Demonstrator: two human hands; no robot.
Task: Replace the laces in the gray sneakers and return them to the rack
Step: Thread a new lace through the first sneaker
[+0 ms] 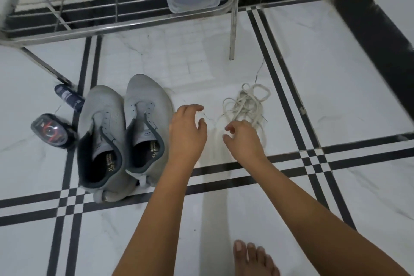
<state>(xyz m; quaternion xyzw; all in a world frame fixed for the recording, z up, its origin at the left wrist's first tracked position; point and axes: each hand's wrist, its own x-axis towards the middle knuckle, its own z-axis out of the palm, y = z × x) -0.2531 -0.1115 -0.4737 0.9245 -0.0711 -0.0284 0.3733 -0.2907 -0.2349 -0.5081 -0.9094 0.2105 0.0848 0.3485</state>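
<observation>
Gray sneakers [121, 132] sitting side by side on floor [336, 74], near rack [134, 23]; white laces [246, 102] lying heaped to right; left hand [188, 129] hovering between them, fingers loose, empty; right hand [244, 140] overlapping laces' near edge, thumb and forefinger parted.

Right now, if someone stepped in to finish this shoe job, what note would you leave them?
Left hand: open, holding nothing, beside the gray sneakers.
Right hand: open, at the near edge of the white laces tangled on the floor.
Sneakers stand side by side, eyelets empty.
Done: sneakers unlaced.
Left: thread laces, set the pair on the metal rack.
</observation>
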